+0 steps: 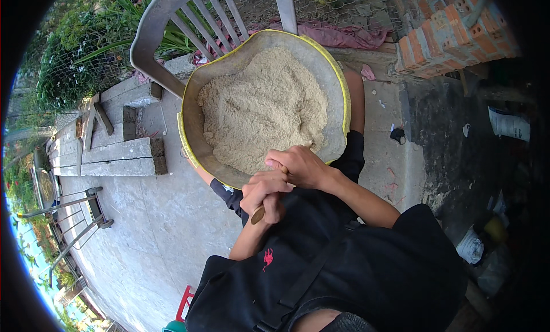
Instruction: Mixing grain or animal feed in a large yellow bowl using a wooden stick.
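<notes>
A wide grey tub (193, 117) with a yellow rim holds a heap of pale beige, powdery meal (258, 102). My left hand (264, 193) is closed around a short brown stick, apparently wooden, just outside the tub's near rim. The rounded lower end of the stick (258, 215) sticks out below that fist, and a small brown tip shows above it. Right beside it, my right hand (301, 167) is closed over the near rim, its knuckles by the meal. Whatever its fingers grip is hidden.
Behind the tub stands a grey plastic slatted chair (154, 45). Concrete beams (109, 157) lie to the left, with a metal cart (86, 209) nearer. Stacked bricks (452, 39) rise at the far right. A red plastic piece (184, 303) shows at the lower left.
</notes>
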`<state>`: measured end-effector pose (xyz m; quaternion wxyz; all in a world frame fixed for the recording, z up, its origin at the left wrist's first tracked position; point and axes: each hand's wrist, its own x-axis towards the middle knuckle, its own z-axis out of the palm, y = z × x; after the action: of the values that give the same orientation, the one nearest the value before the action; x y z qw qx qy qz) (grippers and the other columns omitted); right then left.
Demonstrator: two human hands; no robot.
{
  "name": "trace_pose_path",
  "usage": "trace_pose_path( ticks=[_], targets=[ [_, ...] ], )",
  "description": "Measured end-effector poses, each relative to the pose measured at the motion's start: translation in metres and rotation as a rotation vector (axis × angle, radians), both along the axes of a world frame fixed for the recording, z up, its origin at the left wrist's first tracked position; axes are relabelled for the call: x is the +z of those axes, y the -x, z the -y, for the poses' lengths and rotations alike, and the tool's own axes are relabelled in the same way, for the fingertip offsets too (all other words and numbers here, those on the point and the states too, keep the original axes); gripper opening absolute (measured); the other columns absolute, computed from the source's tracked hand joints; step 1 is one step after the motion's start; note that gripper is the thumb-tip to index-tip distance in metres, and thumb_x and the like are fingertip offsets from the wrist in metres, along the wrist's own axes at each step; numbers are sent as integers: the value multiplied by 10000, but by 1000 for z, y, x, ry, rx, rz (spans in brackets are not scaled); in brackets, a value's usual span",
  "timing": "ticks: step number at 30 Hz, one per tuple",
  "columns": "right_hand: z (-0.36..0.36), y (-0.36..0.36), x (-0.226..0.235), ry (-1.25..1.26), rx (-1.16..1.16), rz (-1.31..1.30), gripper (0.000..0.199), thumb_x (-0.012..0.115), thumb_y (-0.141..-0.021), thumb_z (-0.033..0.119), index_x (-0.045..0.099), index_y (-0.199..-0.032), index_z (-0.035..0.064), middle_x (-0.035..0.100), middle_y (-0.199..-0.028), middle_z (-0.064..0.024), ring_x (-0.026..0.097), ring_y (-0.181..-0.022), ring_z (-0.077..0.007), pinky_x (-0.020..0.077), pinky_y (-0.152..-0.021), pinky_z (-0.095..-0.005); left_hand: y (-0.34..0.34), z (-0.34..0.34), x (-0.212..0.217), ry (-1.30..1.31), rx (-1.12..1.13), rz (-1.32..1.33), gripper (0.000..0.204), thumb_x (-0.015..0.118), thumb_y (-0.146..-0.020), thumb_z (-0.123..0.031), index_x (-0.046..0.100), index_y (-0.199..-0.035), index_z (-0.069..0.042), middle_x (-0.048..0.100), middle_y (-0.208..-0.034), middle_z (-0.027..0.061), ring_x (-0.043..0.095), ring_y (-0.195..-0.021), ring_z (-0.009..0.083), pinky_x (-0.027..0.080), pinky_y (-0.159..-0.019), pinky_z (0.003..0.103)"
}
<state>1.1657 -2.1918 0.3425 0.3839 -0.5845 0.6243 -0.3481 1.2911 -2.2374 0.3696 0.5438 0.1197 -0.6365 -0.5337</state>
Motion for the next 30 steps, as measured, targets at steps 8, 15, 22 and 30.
trace_pose_path(
  ticks=[8,15,22,30],
  targets=[
    [26,-18,-5,417,2,-2,101,586,-875,129,555,-874,33,586,-654,-144,617,-614,-337,453,-545,-432,-3,5,25,322,-166,-73,261,428,-986,-90,503,-764,26,346,-448,10,328,-343,128,248,-355,305],
    [5,-12,-11,138,-15,45,146,580,-793,23,516,-923,30,607,-663,-185,619,-672,-400,463,-569,-478,-13,8,11,-58,-11,212,178,439,-788,93,594,-750,14,602,-647,118,548,-523,209,440,-493,300],
    [7,-23,-8,448,-111,43,72,551,-859,64,519,-886,6,591,-645,-191,616,-640,-394,434,-557,-487,-15,2,25,375,-367,126,98,473,-763,81,562,-778,42,577,-650,123,559,-525,236,458,-514,320],
    [12,-22,-22,181,-20,140,168,574,-863,170,513,-880,14,585,-651,-197,600,-626,-409,429,-530,-476,-11,4,23,54,33,379,200,407,-866,26,561,-740,13,609,-639,139,580,-544,204,468,-535,295]
  ],
)
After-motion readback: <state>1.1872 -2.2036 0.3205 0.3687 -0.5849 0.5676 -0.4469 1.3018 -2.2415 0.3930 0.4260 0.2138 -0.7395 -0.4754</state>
